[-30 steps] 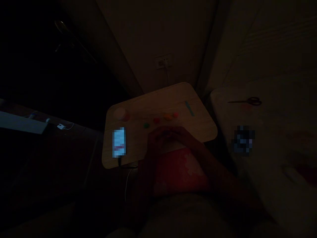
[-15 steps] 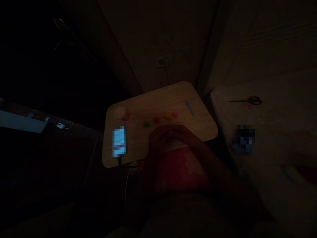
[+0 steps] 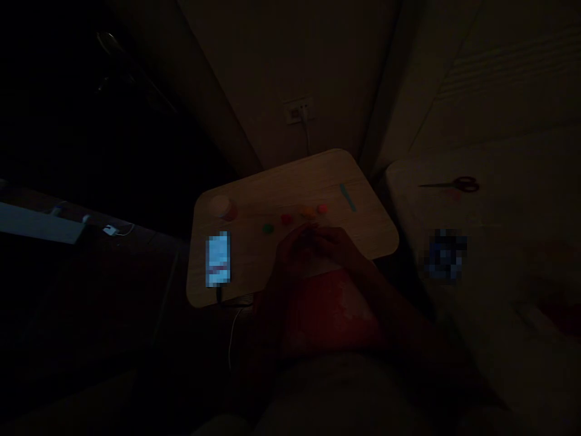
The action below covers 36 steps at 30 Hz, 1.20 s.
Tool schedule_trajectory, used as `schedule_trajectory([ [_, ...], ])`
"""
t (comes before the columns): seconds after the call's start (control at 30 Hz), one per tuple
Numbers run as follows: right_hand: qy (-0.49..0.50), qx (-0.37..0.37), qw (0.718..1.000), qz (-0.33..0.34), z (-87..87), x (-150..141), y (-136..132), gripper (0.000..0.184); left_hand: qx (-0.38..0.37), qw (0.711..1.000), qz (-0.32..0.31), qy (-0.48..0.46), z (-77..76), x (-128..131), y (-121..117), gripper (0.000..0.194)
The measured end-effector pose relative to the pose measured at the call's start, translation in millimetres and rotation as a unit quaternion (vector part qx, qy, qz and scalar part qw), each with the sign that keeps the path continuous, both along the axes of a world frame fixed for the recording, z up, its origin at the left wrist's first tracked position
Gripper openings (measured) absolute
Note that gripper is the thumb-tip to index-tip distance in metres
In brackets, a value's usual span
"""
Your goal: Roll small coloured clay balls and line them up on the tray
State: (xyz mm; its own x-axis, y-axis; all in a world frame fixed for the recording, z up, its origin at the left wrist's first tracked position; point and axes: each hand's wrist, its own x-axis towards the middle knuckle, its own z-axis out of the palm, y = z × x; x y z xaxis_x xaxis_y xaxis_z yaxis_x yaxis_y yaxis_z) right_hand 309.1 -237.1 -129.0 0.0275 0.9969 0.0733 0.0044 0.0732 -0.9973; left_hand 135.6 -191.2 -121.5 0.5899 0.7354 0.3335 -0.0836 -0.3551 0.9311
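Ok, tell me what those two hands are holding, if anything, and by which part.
Cannot be told: the left hand and right hand are close together at the table's near edge, too dark to show anything between them.

Both hands together in front of body, a bit below frame centre, left hand (image 3: 290,247) around 6 o'clock and right hand (image 3: 332,242) around 4, fingers bent inward and meeting or nearly so, too dark to tell exact contact or grip. Left forearm (image 3: 270,309) comes up from low in frame, pointing about 1 o'clock, wrist (image 3: 280,272) dim. Right forearm (image 3: 397,309) slants in from 5 o'clock, pointing between 10 and 11, right wrist (image 3: 356,261) fairly straight, back of hand partly visible, both forearms converging toward the hands.
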Motion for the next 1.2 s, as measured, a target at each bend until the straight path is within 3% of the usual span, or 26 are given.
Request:
schedule_trajectory([
  [0.4,-0.041,0.007,0.999,0.006,-3.9,-3,0,0.046,-0.045,0.999,0.021,0.023,-1.6,1,5,0.051],
  [0.67,0.013,-0.001,0.999,0.038,-4.6,-4,-1,0.061,-0.022,0.996,0.065,0.065,-2.7,1,2,0.038],
  [0.97,-0.1,-0.01,0.994,0.034,1.6,-10,1,0.041,0.102,0.983,0.103,0.114,-1.8,-1,-4,0.04],
  [1.2,-0.086,-0.016,0.996,0.001,-1.8,-13,6,0.034,0.129,0.979,0.107,0.114,-1.7,2,-4,0.036],
])
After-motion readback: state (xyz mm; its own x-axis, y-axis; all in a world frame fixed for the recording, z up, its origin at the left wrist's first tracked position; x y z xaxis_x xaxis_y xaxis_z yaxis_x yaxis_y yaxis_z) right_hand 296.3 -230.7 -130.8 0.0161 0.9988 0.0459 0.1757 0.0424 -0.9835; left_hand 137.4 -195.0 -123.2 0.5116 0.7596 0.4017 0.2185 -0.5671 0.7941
